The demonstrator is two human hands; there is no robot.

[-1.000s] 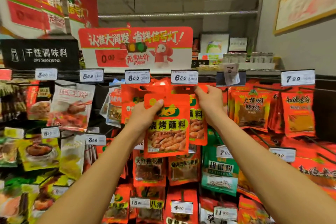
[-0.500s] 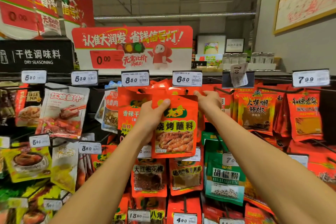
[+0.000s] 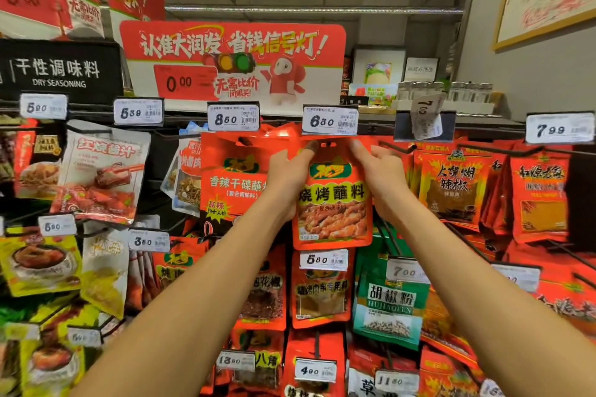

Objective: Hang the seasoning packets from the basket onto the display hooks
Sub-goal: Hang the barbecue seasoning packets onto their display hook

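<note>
A wall of hooks (image 3: 396, 147) crowded with red, yellow and green seasoning packets fills the supermarket aisle, under a red promotional sign (image 3: 232, 64) and a black "DRY SEASONING" board (image 3: 59, 72). Two bare arms reach up from the bottom of the frame to the top row. Between them hangs an orange-red packet (image 3: 333, 203) showing grilled skewers, its top edge and hang hole raised just beneath the 6.80 price tag (image 3: 329, 120); whether the hole is already on a hook cannot be told. The left hand (image 3: 288, 176) grips the packet's upper left side, thumb laid across the front near the hole, fingers behind. The right hand (image 3: 379, 172) pinches the upper right corner, fingers curled around the edge. A similar red packet (image 3: 233, 184) hangs just to the left under the 8.50 tag (image 3: 233, 118), partly covered by the left wrist
</note>
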